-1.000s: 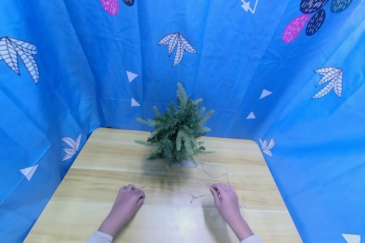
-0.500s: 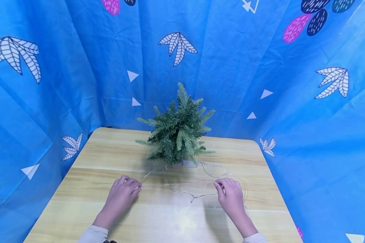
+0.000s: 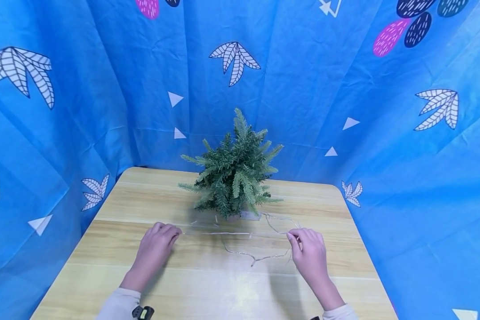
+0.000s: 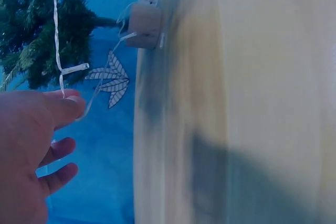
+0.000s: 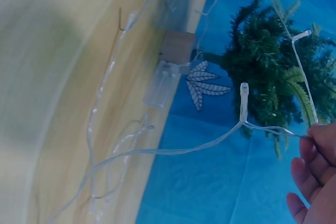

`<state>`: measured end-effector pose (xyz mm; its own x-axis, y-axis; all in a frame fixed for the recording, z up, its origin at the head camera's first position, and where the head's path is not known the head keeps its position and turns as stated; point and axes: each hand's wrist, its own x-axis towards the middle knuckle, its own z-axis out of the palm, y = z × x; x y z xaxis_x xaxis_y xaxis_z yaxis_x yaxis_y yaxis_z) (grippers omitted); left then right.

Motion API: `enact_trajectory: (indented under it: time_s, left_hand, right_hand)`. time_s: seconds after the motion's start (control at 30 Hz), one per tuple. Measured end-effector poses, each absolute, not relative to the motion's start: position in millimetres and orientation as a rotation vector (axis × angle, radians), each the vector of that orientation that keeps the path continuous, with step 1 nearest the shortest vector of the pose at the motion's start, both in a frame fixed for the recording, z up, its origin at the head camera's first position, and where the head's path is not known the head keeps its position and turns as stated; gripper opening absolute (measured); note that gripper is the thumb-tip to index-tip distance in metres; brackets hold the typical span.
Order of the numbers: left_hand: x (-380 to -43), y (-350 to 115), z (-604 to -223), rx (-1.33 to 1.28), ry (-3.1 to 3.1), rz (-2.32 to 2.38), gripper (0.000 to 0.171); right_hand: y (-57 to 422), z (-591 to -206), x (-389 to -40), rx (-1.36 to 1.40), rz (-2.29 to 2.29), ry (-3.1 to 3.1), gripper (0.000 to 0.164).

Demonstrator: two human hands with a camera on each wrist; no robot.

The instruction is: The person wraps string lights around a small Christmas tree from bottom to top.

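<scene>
Both hands hold one string of fairy lights (image 3: 230,233), its wire drawn nearly straight between them in front of a small artificial Christmas tree (image 3: 238,173). My left hand (image 3: 154,246) pinches the wire between thumb and forefinger; in the left wrist view a small bulb (image 4: 80,67) sticks out just beyond the fingertips. On the other side my right hand (image 3: 310,251) also pinches the wire, as the right wrist view shows, with a slack length hanging from the fingers. The tree stands upright on a wooden block base (image 5: 177,47).
A clear battery box (image 5: 159,85) lies against the base, on the right in the head view. Loose loops of the light string (image 3: 240,253) lie on the wooden table (image 3: 208,293). A blue patterned curtain (image 3: 304,111) hangs around the back and sides.
My left hand has moved away and slightly left; my right hand has moved away and slightly right. The wire between them has come up off the table and tightened.
</scene>
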<state>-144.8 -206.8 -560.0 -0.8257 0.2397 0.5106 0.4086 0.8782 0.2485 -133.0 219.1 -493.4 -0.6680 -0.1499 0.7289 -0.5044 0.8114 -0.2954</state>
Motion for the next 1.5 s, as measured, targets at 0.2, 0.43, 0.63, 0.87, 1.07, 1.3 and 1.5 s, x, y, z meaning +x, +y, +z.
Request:
enact_trajectory:
  time_s: [0.2,0.43,0.63,0.87,1.07,1.3,1.5]
  left_hand:
    - [-156,-211,-546,-0.48,-2.502,-0.482,0.017]
    - [-167,-211,-533,-0.42,-2.452,-0.545,0.016]
    - [-176,-209,-523,-0.331,-2.441,-0.622,0.013]
    - [-186,-207,-509,-0.302,-2.417,-0.693,0.012]
    - [-194,-204,-500,-0.286,-2.447,-0.707,0.011]
    - [-201,-199,-495,-0.263,-2.439,-0.736,0.011]
    - [-207,-195,-492,-0.231,-2.443,-0.762,0.012]
  right_hand:
    - [220,-488,-135,0.493,0.636,-2.243,0.013]
    - [222,-480,-138,0.486,0.665,-2.235,0.008]
    - [224,-471,-142,0.481,0.683,-2.221,0.006]
    - [226,-463,-147,0.457,0.692,-2.211,0.005]
    - [228,-459,-150,0.441,0.684,-2.193,0.006]
    - [233,-452,-153,0.423,0.676,-2.172,0.006]
    - [236,-445,-160,0.442,0.671,-2.091,0.005]
